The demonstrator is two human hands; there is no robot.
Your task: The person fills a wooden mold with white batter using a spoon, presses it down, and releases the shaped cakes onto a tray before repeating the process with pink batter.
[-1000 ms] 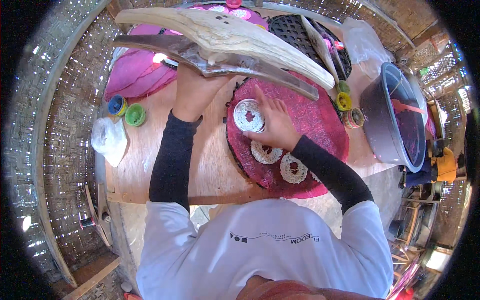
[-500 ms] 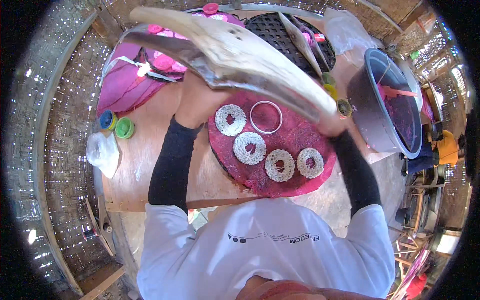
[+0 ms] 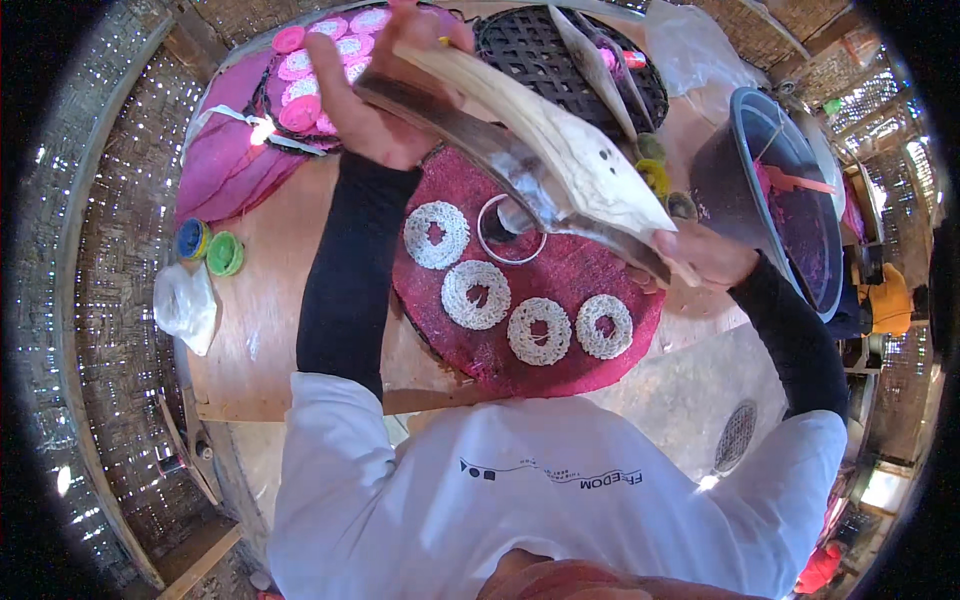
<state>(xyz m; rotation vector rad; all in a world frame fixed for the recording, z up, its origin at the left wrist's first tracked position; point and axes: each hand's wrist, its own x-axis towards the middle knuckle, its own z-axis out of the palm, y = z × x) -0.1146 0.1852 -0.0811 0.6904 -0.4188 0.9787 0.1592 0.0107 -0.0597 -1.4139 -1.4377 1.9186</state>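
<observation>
Both my hands hold a long, pale wooden tool (image 3: 575, 150) with a darker, shiny wooden arm running along its lower side. My left hand (image 3: 375, 125) is round its far left end, blurred, with one finger or thumb stretched out. My right hand (image 3: 710, 255) grips the near right end. Below the tool a short grey cylinder (image 3: 516, 214) shows, over or inside a thin white hoop (image 3: 484, 238). The hoop lies on a round, magenta cloth-covered surface (image 3: 455, 345). Several white rings of thin coiled strands (image 3: 475, 315) lie along its near side.
Blue (image 3: 192, 240) and green (image 3: 226, 268) tubs and a clear plastic bag (image 3: 183, 312) are at left. Pink and white rounds (image 3: 300, 108) lie on a far-left tray. A black woven tray (image 3: 520, 40) stands behind; a large grey tub (image 3: 722, 190) stands right with a pink-handled tool (image 3: 800, 183).
The tool has swung lower and to the right, over the hoop. My left hand has moved up and away, my right hand slightly right and down. The grey cylinder now shows.
</observation>
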